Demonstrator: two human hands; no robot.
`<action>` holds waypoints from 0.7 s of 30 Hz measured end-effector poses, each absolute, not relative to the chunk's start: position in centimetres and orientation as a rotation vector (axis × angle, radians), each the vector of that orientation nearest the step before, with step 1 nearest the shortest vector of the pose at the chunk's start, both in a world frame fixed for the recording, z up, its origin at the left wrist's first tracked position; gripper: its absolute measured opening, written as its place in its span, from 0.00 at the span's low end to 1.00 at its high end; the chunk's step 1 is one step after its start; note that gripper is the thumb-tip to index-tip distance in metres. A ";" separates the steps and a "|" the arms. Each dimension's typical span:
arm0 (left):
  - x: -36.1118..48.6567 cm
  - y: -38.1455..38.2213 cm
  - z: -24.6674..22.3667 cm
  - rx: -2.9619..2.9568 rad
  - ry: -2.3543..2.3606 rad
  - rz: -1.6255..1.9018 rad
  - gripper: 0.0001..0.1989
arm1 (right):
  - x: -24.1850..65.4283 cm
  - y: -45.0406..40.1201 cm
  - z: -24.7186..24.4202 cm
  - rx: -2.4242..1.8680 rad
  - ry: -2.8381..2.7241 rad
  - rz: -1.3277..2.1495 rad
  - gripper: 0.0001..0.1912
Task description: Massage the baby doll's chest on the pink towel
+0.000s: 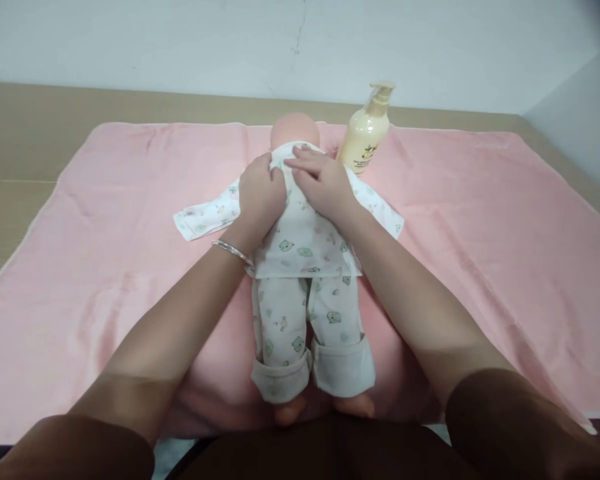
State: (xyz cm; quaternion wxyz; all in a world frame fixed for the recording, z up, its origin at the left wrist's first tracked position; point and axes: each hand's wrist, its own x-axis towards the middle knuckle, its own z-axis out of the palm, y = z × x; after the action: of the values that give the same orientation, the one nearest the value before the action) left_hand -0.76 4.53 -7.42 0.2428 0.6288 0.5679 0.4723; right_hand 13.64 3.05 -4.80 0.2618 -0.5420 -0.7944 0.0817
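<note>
Bottle (367,137) behind right hand (325,181); left grip (263,190) curled, right half-spread, hold on shirt (303,243) unclear.

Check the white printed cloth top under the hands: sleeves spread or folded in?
Spread: both sleeves of the top reach outward to either side over the pink fabric sheet.

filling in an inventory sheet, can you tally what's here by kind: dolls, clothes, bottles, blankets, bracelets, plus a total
Doll: 1
Clothes: 2 (printed top, printed trousers)
Pump bottle: 1
Pink blanket: 1
Bracelet: 1
Total: 6
</note>
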 end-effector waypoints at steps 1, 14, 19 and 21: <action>-0.4 4.3 -7.5 1.780 1.565 1.265 0.08 | 14.0 3.4 -4.9 -1.495 -2.084 0.232 0.28; -1.8 3.4 -3.5 2.041 1.758 0.594 0.30 | 12.7 -0.3 -1.0 -1.885 -2.241 0.135 0.23; -0.9 2.0 -2.3 2.092 1.841 0.448 0.29 | 13.5 1.0 -1.4 -1.867 -2.196 0.339 0.24; -0.5 1.3 -1.4 2.102 1.888 0.361 0.28 | 14.1 1.9 -1.9 -1.829 -2.165 0.386 0.26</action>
State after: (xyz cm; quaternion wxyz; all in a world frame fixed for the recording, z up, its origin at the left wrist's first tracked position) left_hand -0.47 1.29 -1.37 0.1459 0.7300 0.6558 0.1254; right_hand 14.14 1.92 -1.91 0.1401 -0.6331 -0.7495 0.1335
